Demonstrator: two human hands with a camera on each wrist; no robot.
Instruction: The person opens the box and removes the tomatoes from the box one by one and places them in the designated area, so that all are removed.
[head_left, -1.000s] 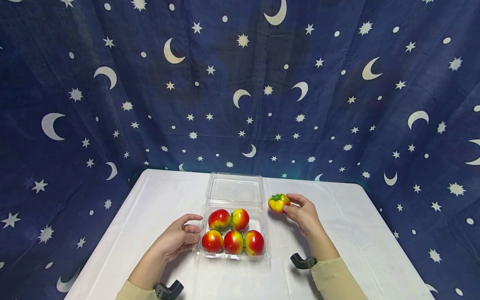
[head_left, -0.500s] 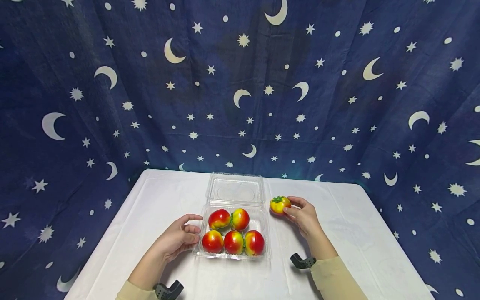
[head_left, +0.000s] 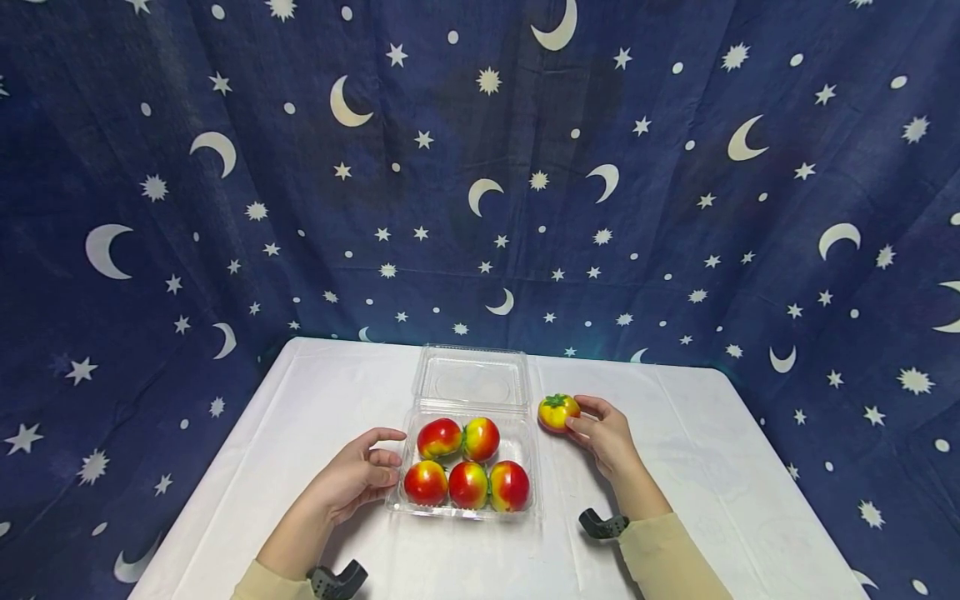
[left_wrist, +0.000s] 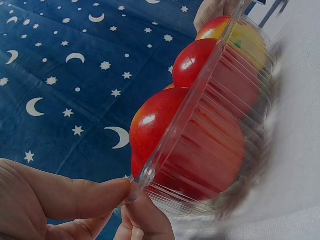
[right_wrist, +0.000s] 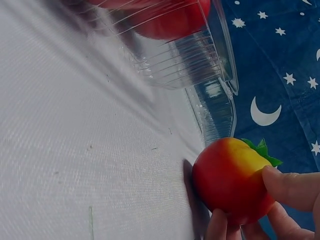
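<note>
My right hand (head_left: 611,437) holds a red-and-yellow persimmon (head_left: 557,414) with a green calyx, just right of a clear plastic clamshell box (head_left: 465,514). In the right wrist view, thumb and fingertips grip that persimmon (right_wrist: 227,175) low over the white cloth; whether it touches the cloth I cannot tell. My left hand (head_left: 352,477) is at the box's left side. The left wrist view has its thumb and finger pinching the box's rim (left_wrist: 187,107) at a corner. Inside lie several similar persimmons (head_left: 439,438), in a back and a front row.
The box's hinged lid (head_left: 470,377) lies folded back behind it. A white cloth covers the table (head_left: 337,375). Close behind the table hangs a dark blue curtain (head_left: 420,192) with moons and stars. Black wrist devices (head_left: 603,524) stick out at both wrists.
My right hand has lowered slightly toward the near side with the persimmon, staying right of the box. My left hand and the box have not moved.
</note>
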